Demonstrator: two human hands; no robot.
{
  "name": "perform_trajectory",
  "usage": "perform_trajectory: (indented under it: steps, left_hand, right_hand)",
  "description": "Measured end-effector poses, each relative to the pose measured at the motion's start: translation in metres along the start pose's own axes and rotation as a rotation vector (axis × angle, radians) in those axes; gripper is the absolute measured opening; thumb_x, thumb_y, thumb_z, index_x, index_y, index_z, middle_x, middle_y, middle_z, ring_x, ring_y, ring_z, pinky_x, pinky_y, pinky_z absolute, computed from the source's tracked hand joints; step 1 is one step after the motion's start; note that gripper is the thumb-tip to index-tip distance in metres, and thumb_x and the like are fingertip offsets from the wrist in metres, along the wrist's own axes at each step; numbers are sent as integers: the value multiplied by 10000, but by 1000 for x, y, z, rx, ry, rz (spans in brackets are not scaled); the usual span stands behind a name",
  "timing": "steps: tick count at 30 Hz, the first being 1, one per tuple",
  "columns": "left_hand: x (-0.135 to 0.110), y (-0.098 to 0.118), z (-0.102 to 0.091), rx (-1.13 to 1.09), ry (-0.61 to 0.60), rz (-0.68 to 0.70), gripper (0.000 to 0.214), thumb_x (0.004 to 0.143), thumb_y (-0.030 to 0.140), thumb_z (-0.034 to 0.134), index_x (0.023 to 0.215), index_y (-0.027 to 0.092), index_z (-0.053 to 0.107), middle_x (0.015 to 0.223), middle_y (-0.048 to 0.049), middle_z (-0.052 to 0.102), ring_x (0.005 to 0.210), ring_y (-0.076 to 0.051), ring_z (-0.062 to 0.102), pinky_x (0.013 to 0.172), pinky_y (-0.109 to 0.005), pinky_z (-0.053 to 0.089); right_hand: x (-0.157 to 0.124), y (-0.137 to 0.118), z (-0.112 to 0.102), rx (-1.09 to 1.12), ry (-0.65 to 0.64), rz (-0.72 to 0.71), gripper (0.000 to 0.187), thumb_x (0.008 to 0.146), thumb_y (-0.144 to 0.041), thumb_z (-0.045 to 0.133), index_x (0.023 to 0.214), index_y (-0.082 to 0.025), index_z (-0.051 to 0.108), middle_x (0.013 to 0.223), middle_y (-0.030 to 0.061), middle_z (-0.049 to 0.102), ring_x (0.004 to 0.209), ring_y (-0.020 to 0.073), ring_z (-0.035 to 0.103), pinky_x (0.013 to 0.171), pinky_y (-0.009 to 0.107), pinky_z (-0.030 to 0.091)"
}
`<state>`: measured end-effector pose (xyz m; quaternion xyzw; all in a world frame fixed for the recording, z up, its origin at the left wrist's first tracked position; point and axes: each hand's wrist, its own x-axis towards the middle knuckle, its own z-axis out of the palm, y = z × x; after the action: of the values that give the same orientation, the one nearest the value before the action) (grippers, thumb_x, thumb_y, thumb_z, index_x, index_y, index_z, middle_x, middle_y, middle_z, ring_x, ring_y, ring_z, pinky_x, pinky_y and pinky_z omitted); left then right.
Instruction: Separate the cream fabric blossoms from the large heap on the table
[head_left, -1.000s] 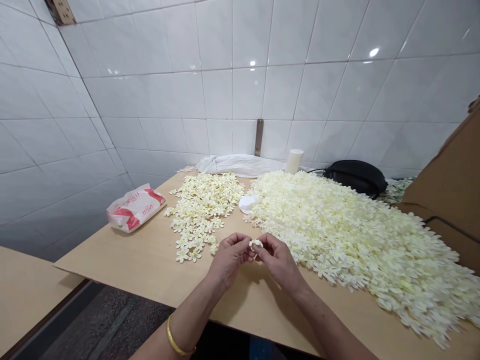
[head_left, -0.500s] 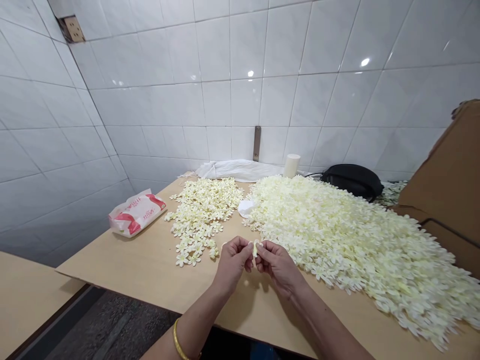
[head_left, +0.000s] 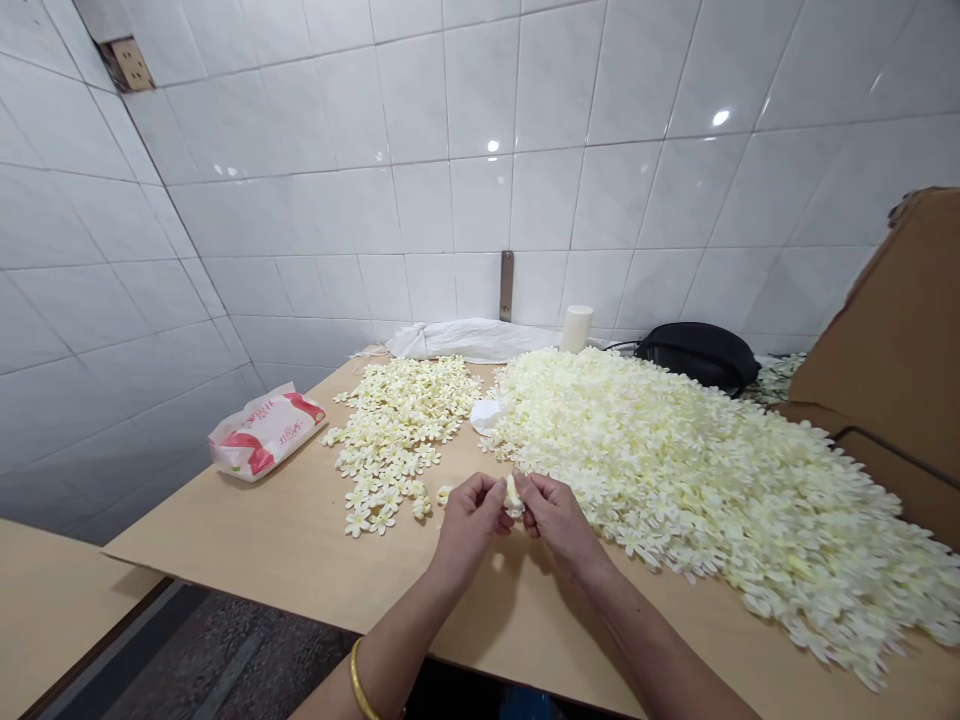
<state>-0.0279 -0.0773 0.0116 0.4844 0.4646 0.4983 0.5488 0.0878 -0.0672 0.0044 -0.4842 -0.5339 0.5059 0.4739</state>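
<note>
My left hand [head_left: 466, 524] and my right hand [head_left: 555, 518] meet over the wooden table [head_left: 285, 545], near its front edge. Both pinch one small cream fabric flower [head_left: 513, 496] between their fingertips. A gold bangle [head_left: 361, 682] circles my left wrist. To the right lies a big heap of cream flowers [head_left: 697, 470], close by my right hand. Beyond my left hand a smaller, flatter spread of flowers [head_left: 401, 420] lies on the table.
A red and white tissue pack [head_left: 266, 432] lies at the left. Against the tiled wall are a white cloth [head_left: 472, 338], a white roll [head_left: 577, 328] and a black bag [head_left: 697, 354]. A brown cardboard box [head_left: 892, 370] stands at the right.
Both hands stay together on the flower, which has turned from flat to edge-on between the fingers. The view has shifted slightly.
</note>
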Motion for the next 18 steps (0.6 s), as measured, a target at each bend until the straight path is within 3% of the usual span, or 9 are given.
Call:
perform_trajectory:
  steps: [3,7,10,15,18]
  left_hand:
    - [0,2,-2,-151,-42,-55,273,607,316,655,727,115,514,581,18,526,520,-69,483,545,-200,400]
    - [-1,3,-3,-138,-1,4,183,601,213,634,625,121,477,497,30,502,467,-57,447,503,-186,353]
    - [-1,2,-3,-168,-31,-13,162,573,162,625,629,123,479,486,20,521,465,-69,468,500,-192,349]
    - [5,-4,-7,-329,-53,-207,317,472,199,698,697,121,489,507,9,549,440,-72,475,485,-193,355]
    - [7,-3,-11,-217,-35,-221,298,485,190,667,719,124,495,518,14,536,449,-80,479,498,-209,380]
  right_hand:
    - [0,-1,-1,12,-48,-4,486,675,-611,525,576,-149,411,478,-33,419,427,73,389,442,212,314]
    - [-2,-2,1,163,-159,98,460,653,-577,583,654,-139,444,549,-3,516,470,72,441,468,193,323]
    - [-1,-1,2,283,-156,158,446,583,-515,666,636,-135,438,528,-17,492,454,55,419,458,178,302]
    - [3,5,0,100,-134,124,459,605,-583,557,621,-140,441,542,-6,467,426,64,402,449,208,322]
    - [5,7,-1,-65,-108,93,415,682,-547,479,595,-142,451,522,10,453,420,86,393,436,224,312]
